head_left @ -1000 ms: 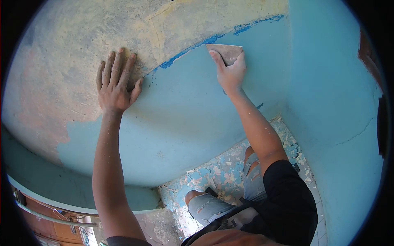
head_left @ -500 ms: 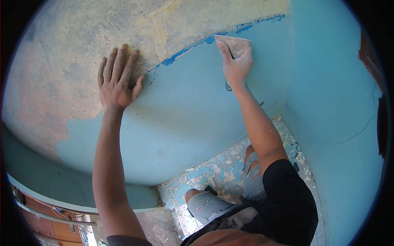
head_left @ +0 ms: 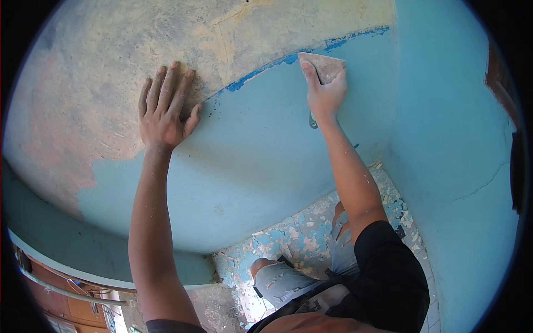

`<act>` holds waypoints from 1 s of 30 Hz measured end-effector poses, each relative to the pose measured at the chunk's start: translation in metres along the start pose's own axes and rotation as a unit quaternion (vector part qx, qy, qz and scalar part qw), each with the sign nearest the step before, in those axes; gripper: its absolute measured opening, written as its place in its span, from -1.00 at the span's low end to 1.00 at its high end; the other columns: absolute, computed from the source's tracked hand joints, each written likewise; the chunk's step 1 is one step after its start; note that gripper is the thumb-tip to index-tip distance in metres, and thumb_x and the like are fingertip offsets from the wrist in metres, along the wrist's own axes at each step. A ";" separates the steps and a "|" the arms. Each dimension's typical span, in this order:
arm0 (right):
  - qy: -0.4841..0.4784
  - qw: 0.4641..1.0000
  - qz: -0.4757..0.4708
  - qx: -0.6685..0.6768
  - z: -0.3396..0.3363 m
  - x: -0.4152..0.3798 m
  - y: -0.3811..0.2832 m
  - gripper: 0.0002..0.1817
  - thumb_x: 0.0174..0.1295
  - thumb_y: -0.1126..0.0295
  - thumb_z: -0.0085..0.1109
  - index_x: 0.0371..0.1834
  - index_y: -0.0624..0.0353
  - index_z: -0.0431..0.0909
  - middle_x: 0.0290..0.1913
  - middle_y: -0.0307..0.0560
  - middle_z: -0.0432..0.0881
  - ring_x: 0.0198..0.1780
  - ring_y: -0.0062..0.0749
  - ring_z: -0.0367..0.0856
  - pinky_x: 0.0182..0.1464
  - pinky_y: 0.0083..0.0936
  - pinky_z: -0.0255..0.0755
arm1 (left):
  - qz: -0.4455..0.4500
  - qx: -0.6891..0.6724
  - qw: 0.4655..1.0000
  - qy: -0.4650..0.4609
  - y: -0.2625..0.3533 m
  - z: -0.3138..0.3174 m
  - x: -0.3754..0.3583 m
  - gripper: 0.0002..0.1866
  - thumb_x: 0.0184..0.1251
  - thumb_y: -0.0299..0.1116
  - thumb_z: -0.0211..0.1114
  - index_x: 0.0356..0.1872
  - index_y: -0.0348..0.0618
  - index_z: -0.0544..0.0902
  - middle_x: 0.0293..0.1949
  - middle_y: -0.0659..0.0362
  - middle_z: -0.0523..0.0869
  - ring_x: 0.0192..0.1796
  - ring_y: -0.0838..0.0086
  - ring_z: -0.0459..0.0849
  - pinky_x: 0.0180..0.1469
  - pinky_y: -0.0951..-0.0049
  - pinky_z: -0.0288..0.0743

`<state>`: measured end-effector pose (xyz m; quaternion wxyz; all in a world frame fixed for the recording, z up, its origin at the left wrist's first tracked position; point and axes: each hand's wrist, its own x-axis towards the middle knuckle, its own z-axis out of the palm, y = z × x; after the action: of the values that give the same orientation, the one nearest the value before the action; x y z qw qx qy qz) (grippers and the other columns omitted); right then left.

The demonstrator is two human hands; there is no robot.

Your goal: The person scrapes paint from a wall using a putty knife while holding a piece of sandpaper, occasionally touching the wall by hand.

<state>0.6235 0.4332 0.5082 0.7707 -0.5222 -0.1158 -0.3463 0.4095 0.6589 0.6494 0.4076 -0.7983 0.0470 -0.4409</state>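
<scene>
My right hand grips a putty knife, its wide, dusty blade pointing up the wall. The blade's top edge lies just below a jagged strip of darker blue paint. Below my wrist shows the end of the knife's dark green handle. My left hand rests flat with fingers spread on the bare, yellowish-grey plaster, left of the strip. Light blue paint covers the lower wall beneath both hands.
Paint flakes litter the floor around my bent knees in torn jeans. A second blue wall with a crack meets this one at the right. At lower left are a ledge and a pale hose.
Both hands and the wall appear shifted slightly right and down in the view. The putty knife remains in my right hand, and my left palm stays on the plaster.
</scene>
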 end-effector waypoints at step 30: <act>-0.038 0.997 -0.054 -0.049 -0.005 -0.003 -0.003 -0.29 0.19 -0.11 0.59 0.00 0.34 0.53 -0.14 0.10 0.73 -0.15 -0.11 0.76 -0.13 -0.27 0.62 | -0.022 -0.012 1.000 -0.007 0.000 -0.001 -0.004 -0.37 0.45 0.18 0.21 0.53 0.42 0.49 0.60 0.30 0.40 0.61 0.38 0.36 0.69 0.14 0.14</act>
<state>0.6187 0.4296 0.5066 0.7193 -0.5654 -0.1557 -0.3724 0.4063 0.6604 0.6469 0.3882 -0.8073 0.0318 -0.4433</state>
